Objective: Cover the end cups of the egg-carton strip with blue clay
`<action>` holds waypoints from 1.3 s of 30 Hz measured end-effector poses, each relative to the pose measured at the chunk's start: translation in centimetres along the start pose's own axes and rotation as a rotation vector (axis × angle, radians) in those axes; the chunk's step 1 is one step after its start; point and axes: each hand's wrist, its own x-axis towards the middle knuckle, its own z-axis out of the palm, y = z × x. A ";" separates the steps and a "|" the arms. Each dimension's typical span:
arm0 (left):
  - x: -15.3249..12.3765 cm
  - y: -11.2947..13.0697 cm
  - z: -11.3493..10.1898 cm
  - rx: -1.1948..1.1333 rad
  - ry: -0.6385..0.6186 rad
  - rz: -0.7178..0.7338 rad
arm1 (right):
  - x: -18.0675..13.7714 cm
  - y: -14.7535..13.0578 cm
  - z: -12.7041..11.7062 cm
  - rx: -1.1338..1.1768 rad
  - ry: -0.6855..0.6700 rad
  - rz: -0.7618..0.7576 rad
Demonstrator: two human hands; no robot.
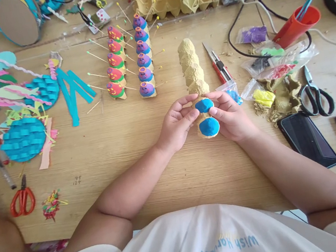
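Note:
A strip of egg carton (189,61) with several bumps lies lengthwise on the table in front of me. Blue clay (209,127) covers the bump nearest me, and a second blue clay patch (204,105) sits on the bump behind it. My left hand (180,122) grips the strip from the left, its thumb at the edge of the second patch. From the right, my right hand (229,114) holds the same bump, thumb on the clay's edge. A bag of blue clay (233,96) lies just beyond my right fingers, beside a red utility knife (220,67).
Two finished-looking caterpillar strips, one red and green (114,60), one purple (144,58), stand behind on the left. Black scissors (315,95), a phone (308,140) and an orange cup (302,23) are at right. Red scissors (23,200) and blue woven paper (24,140) lie left.

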 end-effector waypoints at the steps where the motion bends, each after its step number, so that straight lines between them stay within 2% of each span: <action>1: 0.0 0.0 0.0 -0.018 0.007 -0.003 | 0.0 0.0 0.0 0.001 -0.002 -0.002; 7: 0.1 0.0 0.0 -0.064 0.064 -0.035 | 0.0 0.2 0.2 0.016 -0.019 -0.049; 18: -0.2 0.4 0.5 -0.028 0.062 -0.050 | -0.1 -0.1 0.4 0.113 -0.045 0.023; 26: -0.4 0.9 0.9 -0.068 0.057 -0.092 | -0.1 0.5 0.3 -0.011 0.001 -0.114; 29: -0.5 1.0 1.0 -0.062 0.056 -0.108 | -0.1 0.5 0.5 -0.022 0.001 -0.109; 39: -0.6 0.7 1.3 -0.029 0.039 -0.043 | -0.4 0.3 1.2 0.014 0.005 -0.066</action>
